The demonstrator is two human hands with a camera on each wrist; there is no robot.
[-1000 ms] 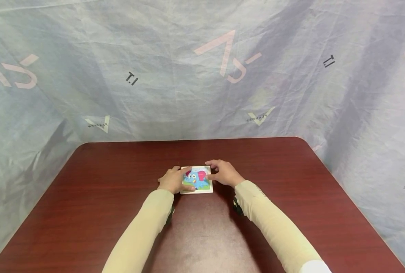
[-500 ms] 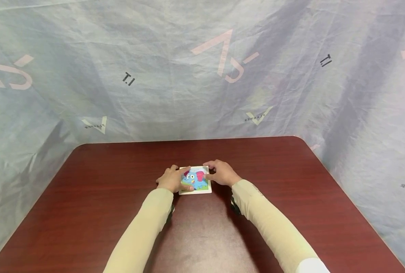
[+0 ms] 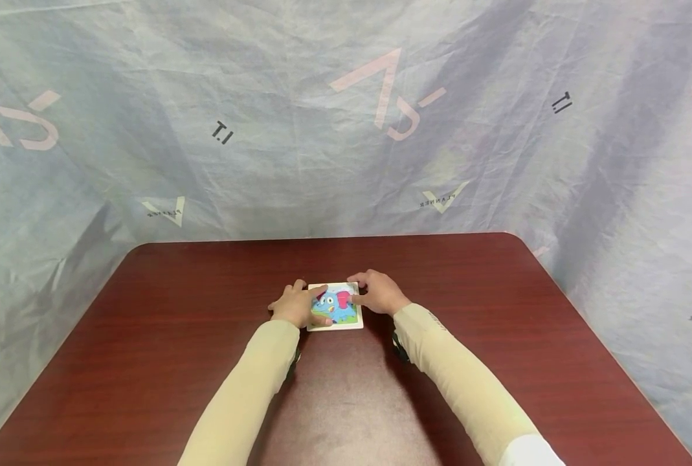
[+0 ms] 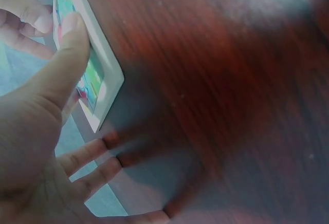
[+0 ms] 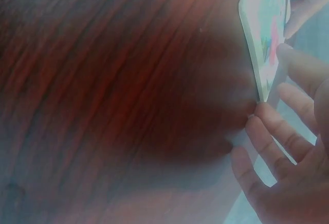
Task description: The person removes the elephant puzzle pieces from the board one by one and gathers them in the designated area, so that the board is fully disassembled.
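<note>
A small square picture puzzle (image 3: 341, 313) lies flat on the table in the head view, showing a blue cartoon elephant with a pink ear inside a pale frame. My left hand (image 3: 292, 307) is spread at its left side, thumb and index finger over the picture and the other fingers out toward the tabletop. In the left wrist view the left thumb (image 4: 73, 34) rests on the puzzle's face. At the right side is my right hand (image 3: 382, 294), its thumb tip over the pink ear and its index finger by the far right corner. The fingers (image 5: 272, 126) look nearly straight in the right wrist view.
The dark red wooden table (image 3: 177, 336) has rounded far corners. Behind it and along both sides hangs a grey-white cloth (image 3: 299, 129) with printed letters. Both forearms, in pale sleeves, reach across the near part of the table.
The head view shifts slightly. Both hands stay in nearly the same place at the puzzle, the right hand shifting only a little.
</note>
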